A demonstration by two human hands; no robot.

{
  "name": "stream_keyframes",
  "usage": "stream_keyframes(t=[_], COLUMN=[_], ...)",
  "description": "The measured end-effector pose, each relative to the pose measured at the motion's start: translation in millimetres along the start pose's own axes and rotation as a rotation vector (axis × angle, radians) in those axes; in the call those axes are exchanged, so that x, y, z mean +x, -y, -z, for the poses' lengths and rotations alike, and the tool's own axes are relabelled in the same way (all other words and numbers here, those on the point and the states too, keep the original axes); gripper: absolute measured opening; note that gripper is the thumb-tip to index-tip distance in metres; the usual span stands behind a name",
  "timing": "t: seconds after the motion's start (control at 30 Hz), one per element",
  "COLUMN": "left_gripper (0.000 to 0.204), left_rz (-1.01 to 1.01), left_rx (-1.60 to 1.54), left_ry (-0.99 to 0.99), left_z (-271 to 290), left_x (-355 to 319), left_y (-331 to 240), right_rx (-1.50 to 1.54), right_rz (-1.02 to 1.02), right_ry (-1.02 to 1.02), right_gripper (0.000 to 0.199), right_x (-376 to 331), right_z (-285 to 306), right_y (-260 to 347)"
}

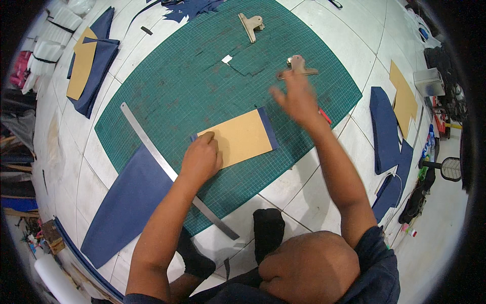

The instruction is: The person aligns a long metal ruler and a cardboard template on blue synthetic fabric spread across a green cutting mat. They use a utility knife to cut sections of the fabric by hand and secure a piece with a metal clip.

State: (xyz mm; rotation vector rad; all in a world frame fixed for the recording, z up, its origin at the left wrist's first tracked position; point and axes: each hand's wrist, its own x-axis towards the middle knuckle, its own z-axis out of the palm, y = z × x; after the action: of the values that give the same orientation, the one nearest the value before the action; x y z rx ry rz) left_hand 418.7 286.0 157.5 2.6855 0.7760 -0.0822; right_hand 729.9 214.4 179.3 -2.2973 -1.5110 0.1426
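Note:
A rectangular tan card lies over a navy fabric piece on the green cutting mat; fabric strips show at both card ends. My left hand presses the card's left end, fingers bent and close together. Over the mat's right part, my right hand is slightly blurred, thumb spread from the fingers. Its fingertips reach the near edge of a metal bulldog clip; I cannot tell whether they touch. A second bulldog clip lies farther off. Close to my right wrist is a red object, partly covered.
A steel ruler slants across the mat's left side, over a large navy fabric piece. Folded navy fabric with tan cards lies far left; more navy fabric lies right. A white scrap sits on the mat.

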Motion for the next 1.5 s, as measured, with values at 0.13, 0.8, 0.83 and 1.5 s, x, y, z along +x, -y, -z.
stream_keyframes(t=[0.13, 0.8, 0.83, 1.5], left_gripper=[0.04, 0.058, 0.058, 0.06], left_rz=[0.206, 0.18, 0.192, 0.143], left_rx=[-0.108, -0.281, -0.274, -0.248], left_ry=[0.168, 0.089, 0.093, 0.062], left_z=[12.1, 13.6, 13.6, 6.1], left_x=[18.4, 42.7, 41.9, 35.8], left_y=[-10.2, 11.0, 9.7, 13.2], right_rx=[-0.184, 1.168, 1.239, 0.433], right_rz=[0.082, -0.33, -0.365, -0.275], right_ry=[-0.114, 0.317, 0.351, 0.164], right_gripper=[0.044, 0.043, 0.043, 0.072], right_x=[83.8, 80.7, 79.1, 71.7], right_z=[-2.3, -35.5, -46.9, -105.8], right_y=[-72.9, 6.5, 18.4, 112.8])
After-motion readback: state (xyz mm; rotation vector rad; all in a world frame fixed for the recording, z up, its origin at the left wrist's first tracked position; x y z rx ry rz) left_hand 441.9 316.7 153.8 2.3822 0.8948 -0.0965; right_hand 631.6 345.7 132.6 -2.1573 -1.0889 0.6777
